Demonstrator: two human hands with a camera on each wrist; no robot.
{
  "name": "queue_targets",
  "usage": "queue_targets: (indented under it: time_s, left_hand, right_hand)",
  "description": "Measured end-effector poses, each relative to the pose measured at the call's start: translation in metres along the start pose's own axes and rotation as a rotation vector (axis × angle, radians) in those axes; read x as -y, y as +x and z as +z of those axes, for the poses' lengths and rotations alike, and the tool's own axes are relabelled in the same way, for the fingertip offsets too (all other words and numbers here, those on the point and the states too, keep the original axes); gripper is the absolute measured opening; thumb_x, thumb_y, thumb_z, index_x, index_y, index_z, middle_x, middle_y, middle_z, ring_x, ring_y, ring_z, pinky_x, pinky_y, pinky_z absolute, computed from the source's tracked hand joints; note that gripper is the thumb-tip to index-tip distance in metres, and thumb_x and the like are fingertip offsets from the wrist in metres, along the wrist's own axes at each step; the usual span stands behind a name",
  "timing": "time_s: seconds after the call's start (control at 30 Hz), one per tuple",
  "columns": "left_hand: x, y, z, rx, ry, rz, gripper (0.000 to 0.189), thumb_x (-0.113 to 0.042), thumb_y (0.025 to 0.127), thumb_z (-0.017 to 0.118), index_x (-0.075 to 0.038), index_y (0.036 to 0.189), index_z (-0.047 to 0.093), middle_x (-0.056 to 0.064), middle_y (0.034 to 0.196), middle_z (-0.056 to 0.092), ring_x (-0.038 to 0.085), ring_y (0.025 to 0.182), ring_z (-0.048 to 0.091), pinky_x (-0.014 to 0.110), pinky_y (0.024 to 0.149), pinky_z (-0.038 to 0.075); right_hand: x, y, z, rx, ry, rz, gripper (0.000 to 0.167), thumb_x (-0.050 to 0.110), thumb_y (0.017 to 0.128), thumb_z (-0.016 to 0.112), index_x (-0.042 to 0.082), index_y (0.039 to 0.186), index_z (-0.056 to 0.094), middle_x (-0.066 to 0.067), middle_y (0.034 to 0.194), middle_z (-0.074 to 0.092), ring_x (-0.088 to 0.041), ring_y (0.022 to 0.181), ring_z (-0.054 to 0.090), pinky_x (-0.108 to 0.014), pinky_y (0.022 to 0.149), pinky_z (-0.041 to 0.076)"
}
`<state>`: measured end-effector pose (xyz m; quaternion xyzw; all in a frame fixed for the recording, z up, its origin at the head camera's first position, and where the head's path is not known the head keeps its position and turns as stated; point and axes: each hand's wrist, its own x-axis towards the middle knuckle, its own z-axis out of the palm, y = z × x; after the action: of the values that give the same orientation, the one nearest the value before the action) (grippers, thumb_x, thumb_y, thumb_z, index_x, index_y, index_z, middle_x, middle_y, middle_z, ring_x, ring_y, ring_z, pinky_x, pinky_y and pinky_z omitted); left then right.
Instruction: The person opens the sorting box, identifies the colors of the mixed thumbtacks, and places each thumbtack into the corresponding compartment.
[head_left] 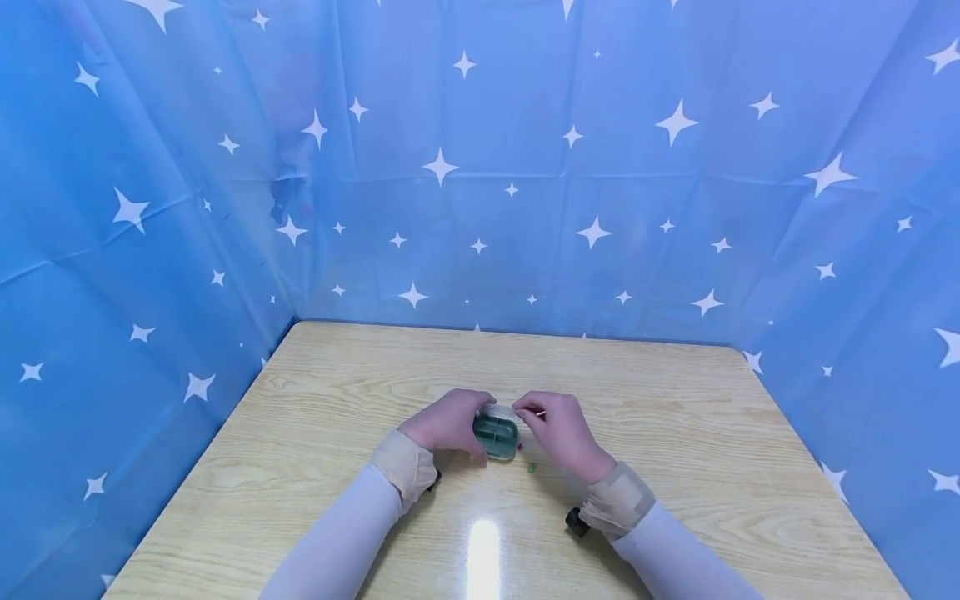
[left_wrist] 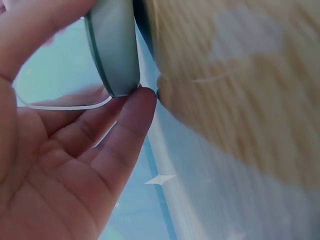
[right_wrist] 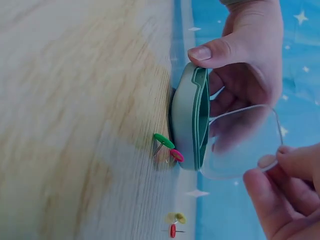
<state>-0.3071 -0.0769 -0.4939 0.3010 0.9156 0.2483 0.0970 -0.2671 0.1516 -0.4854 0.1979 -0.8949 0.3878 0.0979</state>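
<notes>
A small green case with inner compartments sits on the table, its clear hinged lid swung up. From the left side my left hand grips the case, thumb at the near edge and fingers at the far edge. My right hand pinches the free corner of the lid between thumb and fingers, as the right wrist view shows. Right beside the case lie a green thumbtack and a pink thumbtack. The left wrist view shows the case wall against my fingertips.
Farther along the table, in the right wrist view, lie a yellow thumbtack and a red thumbtack. The wooden table is bordered at the back and sides by a blue star-patterned curtain.
</notes>
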Motion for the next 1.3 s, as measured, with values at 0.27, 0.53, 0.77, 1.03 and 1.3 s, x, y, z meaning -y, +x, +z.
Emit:
queue_targets:
  time_s: [0.27, 0.53, 0.77, 1.03, 1.3]
  left_hand:
    - [0.003, -0.001, -0.002, -0.022, -0.068, -0.003, 0.078, -0.022, 0.063, 0.103, -0.014, 0.131, 0.066, -0.005, 0.112, 0.071, 0.01, 0.095, 0.064, 0.029, 0.09, 0.055]
    - [0.004, 0.001, -0.003, -0.057, -0.101, 0.007, 0.081, -0.021, 0.062, 0.102, -0.006, 0.133, 0.066, -0.001, 0.11, 0.074, 0.011, 0.094, 0.067, 0.028, 0.088, 0.057]
    - [0.004, 0.001, -0.003, -0.098, -0.184, -0.021, 0.082, -0.013, 0.066, 0.1, -0.002, 0.137, 0.062, 0.006, 0.115, 0.075, 0.015, 0.1, 0.07, 0.033, 0.093, 0.058]
    - [0.003, 0.001, -0.003, -0.067, -0.174, 0.004, 0.07, -0.007, 0.065, 0.098, -0.007, 0.129, 0.068, 0.003, 0.115, 0.075, 0.014, 0.1, 0.069, 0.029, 0.09, 0.057]
    - [0.003, 0.002, 0.0, -0.004, -0.078, 0.042, 0.061, -0.012, 0.066, 0.1, -0.01, 0.12, 0.074, -0.001, 0.109, 0.074, 0.009, 0.092, 0.066, 0.025, 0.086, 0.056]
  right_hand:
    - [-0.004, 0.002, -0.001, -0.033, 0.034, 0.056, 0.012, 0.009, 0.102, 0.071, 0.015, 0.104, 0.082, 0.0, 0.099, 0.08, -0.014, 0.09, 0.075, -0.031, 0.08, 0.061]
    - [-0.012, 0.004, -0.003, -0.063, 0.085, 0.098, 0.012, 0.01, 0.103, 0.069, 0.008, 0.107, 0.081, -0.011, 0.095, 0.08, -0.012, 0.078, 0.07, -0.026, 0.07, 0.057]
    - [-0.014, 0.005, -0.003, -0.066, 0.145, 0.184, 0.014, 0.013, 0.104, 0.069, 0.005, 0.108, 0.079, -0.015, 0.094, 0.078, -0.013, 0.075, 0.069, -0.026, 0.062, 0.056]
    - [-0.014, 0.005, -0.002, -0.073, 0.147, 0.155, 0.012, 0.01, 0.104, 0.068, 0.003, 0.106, 0.077, -0.014, 0.092, 0.076, -0.014, 0.076, 0.068, -0.024, 0.061, 0.056]
    - [-0.01, 0.005, 0.0, -0.073, 0.107, 0.131, 0.012, 0.012, 0.104, 0.068, 0.004, 0.106, 0.077, -0.008, 0.084, 0.072, -0.012, 0.073, 0.064, -0.025, 0.062, 0.053]
